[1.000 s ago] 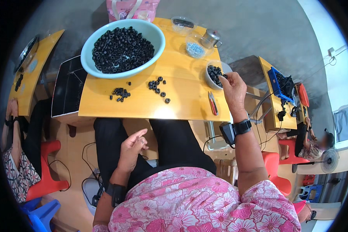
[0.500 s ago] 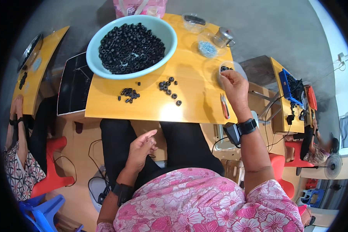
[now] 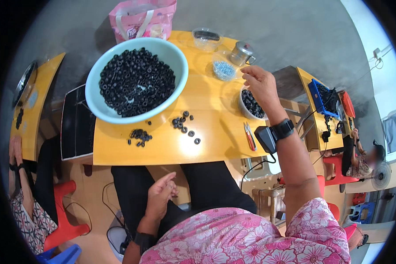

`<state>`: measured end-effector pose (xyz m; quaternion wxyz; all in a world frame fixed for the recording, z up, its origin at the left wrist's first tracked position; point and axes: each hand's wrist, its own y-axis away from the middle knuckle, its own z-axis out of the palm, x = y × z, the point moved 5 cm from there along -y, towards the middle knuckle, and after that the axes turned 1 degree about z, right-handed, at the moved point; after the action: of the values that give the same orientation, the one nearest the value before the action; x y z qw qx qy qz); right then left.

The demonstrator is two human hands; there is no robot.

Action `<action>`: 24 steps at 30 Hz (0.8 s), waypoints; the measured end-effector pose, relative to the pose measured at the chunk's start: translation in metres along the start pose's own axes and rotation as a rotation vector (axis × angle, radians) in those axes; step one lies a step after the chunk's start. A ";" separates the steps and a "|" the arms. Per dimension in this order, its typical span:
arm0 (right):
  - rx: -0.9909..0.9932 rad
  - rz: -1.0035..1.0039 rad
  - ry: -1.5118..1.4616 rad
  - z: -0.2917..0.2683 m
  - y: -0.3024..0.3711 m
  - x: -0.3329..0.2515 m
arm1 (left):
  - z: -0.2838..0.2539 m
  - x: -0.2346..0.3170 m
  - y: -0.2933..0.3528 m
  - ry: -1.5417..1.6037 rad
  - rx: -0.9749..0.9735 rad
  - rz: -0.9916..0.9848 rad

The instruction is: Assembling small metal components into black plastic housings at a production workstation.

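My right hand (image 3: 261, 84) is over the far right of the table, fingers bent and fingertips slightly apart, with nothing visible in them. It is close to a clear tub (image 3: 216, 57) of small blue-silver pieces (image 3: 224, 70) and a lidded metal cup (image 3: 241, 54). Just below it, a small bowl holds black pieces (image 3: 251, 104). Over my lap, my left hand (image 3: 159, 193) is curled, thumb against the forefinger; whatever it holds is hidden. Loose black ring-shaped pieces (image 3: 180, 124) and a pile of smaller black pieces (image 3: 140, 136) lie on the table (image 3: 224, 110).
A large pale-blue basin (image 3: 177, 59) of black ring-shaped pieces stands at the far left, before a pink bag (image 3: 141, 22). Red-handled snips (image 3: 250, 138) lie near the right edge. Behind is another clear container (image 3: 207, 40). Other people sit at tables on both sides.
My right hand has moved from the small bowl of black pieces to beside the blue-silver pieces, its fingers loosening. My left hand stays curled over my lap. The view has shifted, showing more of the bag.
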<state>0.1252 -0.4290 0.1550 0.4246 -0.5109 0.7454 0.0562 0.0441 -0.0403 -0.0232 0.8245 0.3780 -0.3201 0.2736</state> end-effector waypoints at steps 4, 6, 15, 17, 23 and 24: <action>-0.021 -0.132 0.246 0.016 -0.032 0.002 | 0.002 -0.002 -0.004 0.019 -0.023 -0.006; -0.065 -0.107 0.450 0.030 -0.044 0.005 | -0.001 -0.003 -0.005 0.001 -0.017 -0.012; -0.264 -0.044 0.414 0.067 -0.082 0.045 | -0.006 -0.002 -0.006 0.045 -0.013 -0.011; -0.292 -0.036 0.409 0.072 -0.087 0.051 | -0.006 -0.001 -0.007 0.044 -0.046 -0.030; -0.409 -0.055 0.529 0.090 -0.096 0.056 | -0.007 0.000 -0.007 0.080 -0.067 0.003; -0.411 -0.068 0.555 0.090 -0.098 0.056 | -0.007 0.000 -0.008 0.081 -0.066 0.001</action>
<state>0.2501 -0.4681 0.0937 0.0957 -0.6059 0.7882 0.0498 0.0515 -0.0394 -0.0303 0.8487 0.3390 -0.2955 0.2782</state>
